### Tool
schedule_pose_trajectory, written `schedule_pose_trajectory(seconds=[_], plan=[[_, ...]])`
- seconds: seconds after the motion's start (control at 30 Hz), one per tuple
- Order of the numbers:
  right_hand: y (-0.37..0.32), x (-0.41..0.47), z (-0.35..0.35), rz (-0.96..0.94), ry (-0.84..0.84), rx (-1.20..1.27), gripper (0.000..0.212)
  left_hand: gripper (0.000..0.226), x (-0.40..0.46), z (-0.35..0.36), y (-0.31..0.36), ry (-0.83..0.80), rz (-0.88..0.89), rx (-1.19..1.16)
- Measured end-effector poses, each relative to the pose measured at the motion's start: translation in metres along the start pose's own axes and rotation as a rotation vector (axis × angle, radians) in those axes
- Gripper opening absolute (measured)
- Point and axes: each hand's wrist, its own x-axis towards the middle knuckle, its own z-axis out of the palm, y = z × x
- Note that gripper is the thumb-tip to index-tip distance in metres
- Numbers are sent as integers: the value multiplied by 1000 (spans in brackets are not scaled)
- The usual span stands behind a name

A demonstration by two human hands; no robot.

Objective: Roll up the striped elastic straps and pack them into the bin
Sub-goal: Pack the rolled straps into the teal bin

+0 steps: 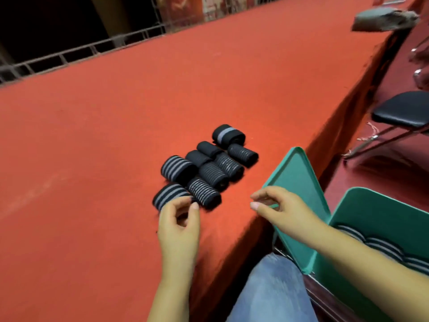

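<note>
Rolled straps [206, 168] sit clustered on the red table [92, 147] near its right edge, roll axes all running near-left to far-right, roughly parallel. Left hand [178, 226] hovers at the nearest roll [170, 197], fingers loosely curled, thumb and forefinger close to it; can't tell if they're actually touching. Right hand [278, 210] is above the table edge, fingers curled, holding nothing. Green bin [376, 219] is off the table to the right, lid [294, 182] raised, more rolls [380, 246] packed inside in a row.
</note>
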Motion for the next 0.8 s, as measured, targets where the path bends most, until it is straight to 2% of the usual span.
schedule_pose_trajectory(seconds=[0.07, 0.13, 0.27, 0.33, 0.47, 0.63, 0.7, 0.8], plan=[[-8, 17, 25, -27, -39, -18, 17, 19, 13, -15, -13, 134, -61, 73], [-14, 35, 47, 5, -63, -69, 30, 33, 27, -23, -26, 177, -171, 148], [-23, 61, 76, 142, -47, -57, 44, 74, 47, -23, -44, 29, -516, 117], [-22, 67, 85, 196, -67, -56, 43, 81, 53, -19, -45, -21, -598, 73], [-20, 72, 94, 219, -20, -31, 27, 48, 63, -12, -43, -44, -577, 45], [-18, 71, 96, 269, -15, 140, 29, 33, 60, -13, -40, -115, -628, -191], [-18, 67, 93, 303, -64, 250, 32, 34, 54, -15, -33, -157, -617, -295], [-18, 55, 85, 336, -141, 395, 38, 58, 43, -19, -27, -209, -544, -406]])
